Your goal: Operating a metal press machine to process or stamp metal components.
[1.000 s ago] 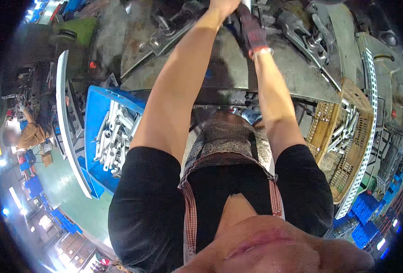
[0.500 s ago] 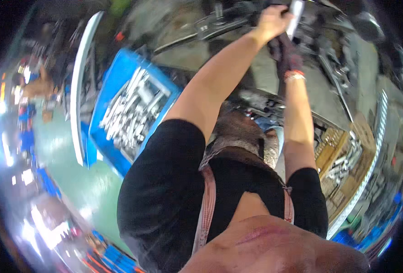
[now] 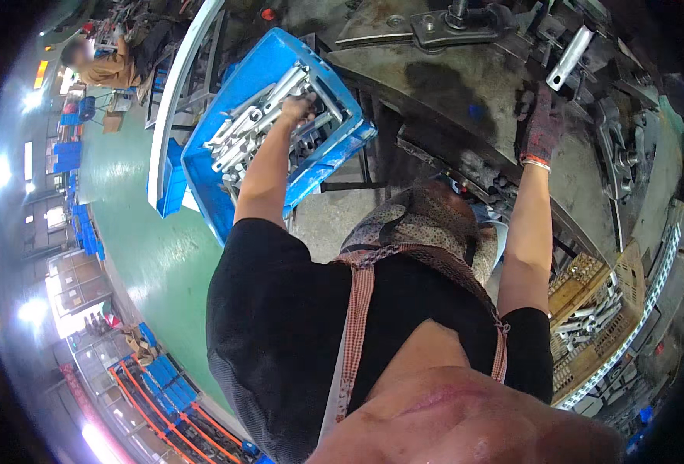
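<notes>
Picking step, by the look of it: left hand closed among silvery metal tube parts in the blue plastic crate, gloved right hand flat, fingers spread, on the dark steel desk, so lifting one part clear comes next.

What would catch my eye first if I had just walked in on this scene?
Most likely the bright blue crate at upper left, heaped with silvery metal parts, where the person's bare left hand reaches in. At upper right the right hand, in a dark work glove, rests on the grimy grey metal worktable, just below a shiny metal tube.
</notes>
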`<state>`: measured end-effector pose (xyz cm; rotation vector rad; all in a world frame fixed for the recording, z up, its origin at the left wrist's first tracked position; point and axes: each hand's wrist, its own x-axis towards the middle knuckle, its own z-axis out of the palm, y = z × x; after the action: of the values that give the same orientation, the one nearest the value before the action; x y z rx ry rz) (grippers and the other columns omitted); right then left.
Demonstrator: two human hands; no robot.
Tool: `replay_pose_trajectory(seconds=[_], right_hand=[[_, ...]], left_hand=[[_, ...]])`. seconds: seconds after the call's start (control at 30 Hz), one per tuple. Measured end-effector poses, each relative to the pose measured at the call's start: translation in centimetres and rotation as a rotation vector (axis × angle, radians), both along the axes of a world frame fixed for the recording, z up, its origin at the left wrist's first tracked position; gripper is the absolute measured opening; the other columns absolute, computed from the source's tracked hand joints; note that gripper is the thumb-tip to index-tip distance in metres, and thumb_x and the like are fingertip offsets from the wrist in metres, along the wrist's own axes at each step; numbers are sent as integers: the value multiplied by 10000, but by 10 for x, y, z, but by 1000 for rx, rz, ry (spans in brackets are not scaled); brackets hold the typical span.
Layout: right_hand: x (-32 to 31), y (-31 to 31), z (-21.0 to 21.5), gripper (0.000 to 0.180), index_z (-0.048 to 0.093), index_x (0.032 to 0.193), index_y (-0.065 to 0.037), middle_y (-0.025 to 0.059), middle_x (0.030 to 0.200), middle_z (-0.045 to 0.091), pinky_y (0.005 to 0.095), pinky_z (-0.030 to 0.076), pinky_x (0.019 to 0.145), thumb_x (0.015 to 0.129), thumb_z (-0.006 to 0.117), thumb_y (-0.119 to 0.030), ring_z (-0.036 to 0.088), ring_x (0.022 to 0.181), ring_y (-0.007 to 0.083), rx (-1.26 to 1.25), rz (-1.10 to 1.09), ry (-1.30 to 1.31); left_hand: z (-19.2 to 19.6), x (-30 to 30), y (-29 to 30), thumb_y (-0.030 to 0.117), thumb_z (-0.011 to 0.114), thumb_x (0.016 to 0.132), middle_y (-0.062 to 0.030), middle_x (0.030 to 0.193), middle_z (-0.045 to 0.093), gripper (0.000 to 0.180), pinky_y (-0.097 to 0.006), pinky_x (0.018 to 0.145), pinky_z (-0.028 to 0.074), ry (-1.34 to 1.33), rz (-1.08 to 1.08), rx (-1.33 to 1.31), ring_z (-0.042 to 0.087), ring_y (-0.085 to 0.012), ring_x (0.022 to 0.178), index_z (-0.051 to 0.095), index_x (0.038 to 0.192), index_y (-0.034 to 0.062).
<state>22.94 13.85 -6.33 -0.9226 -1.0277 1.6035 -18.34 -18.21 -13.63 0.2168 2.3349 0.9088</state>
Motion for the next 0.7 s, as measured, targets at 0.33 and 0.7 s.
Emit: replay_pose_trajectory(seconds=[0.33, 0.7], right_hand=[[3, 27, -45, 202, 690, 1060, -65, -6, 760, 632, 265, 403, 521, 1049, 612, -251, 529, 590, 93, 124, 10, -166], [7, 62, -10, 340, 689, 1203, -15, 89, 1090, 728, 298, 576, 664, 995, 677, -284, 694, 820, 190, -311, 127, 254]], left_hand=[[-33, -18, 18, 438, 672, 943, -30, 584, 494, 341, -330, 384, 346, -469, 325, 271, 444, -166, 418, 639, 905, 100], [138, 32, 48, 503, 436, 1097, -116, 976, 717, 465, -219, 452, 338, -494, 23, 822, 379, -43, 519, 535, 1365, 136]])
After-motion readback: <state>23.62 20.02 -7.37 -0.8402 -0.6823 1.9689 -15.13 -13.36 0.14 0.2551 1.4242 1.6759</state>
